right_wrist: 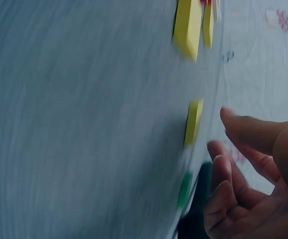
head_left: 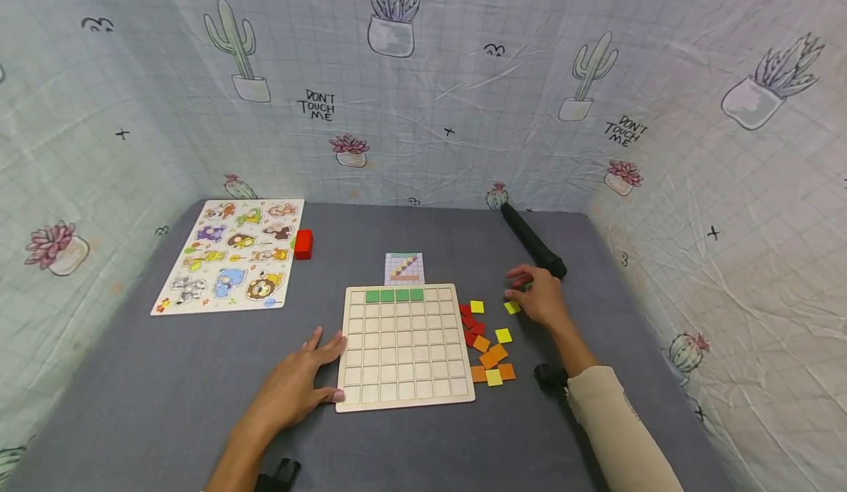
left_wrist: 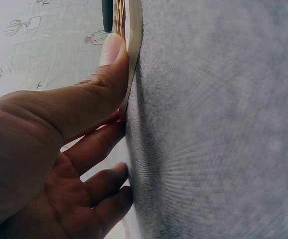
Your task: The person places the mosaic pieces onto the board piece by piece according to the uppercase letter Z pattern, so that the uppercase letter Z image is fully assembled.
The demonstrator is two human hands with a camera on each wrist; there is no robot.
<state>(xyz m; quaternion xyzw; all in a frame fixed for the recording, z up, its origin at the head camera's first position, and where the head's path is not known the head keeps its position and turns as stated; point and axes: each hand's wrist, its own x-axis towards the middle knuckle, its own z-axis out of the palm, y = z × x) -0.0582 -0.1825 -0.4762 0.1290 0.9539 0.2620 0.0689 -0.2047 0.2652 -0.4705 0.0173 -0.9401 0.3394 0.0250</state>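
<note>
A wooden grid board [head_left: 406, 352] lies in the middle, with several green tiles [head_left: 395, 296] in its top row. My left hand [head_left: 299, 378] rests at the board's left edge with fingers spread. In the left wrist view, its thumb [left_wrist: 111, 55] presses against the board's side. My right hand [head_left: 539, 297] is over the table right of the board, thumb and fingers apart, close to a yellow tile [head_left: 512, 307]. In the right wrist view, that yellow tile [right_wrist: 194, 122] lies on the table beyond the fingertips, with a green tile [right_wrist: 185, 190] near it.
Red tiles [head_left: 471, 323], orange tiles [head_left: 490, 358] and more yellow tiles [head_left: 504, 336] lie along the board's right side. A small pattern card [head_left: 404, 268] sits behind the board. Far left are an animal picture board [head_left: 231, 257] and a red block [head_left: 303, 244]. A black rod [head_left: 531, 238] lies back right.
</note>
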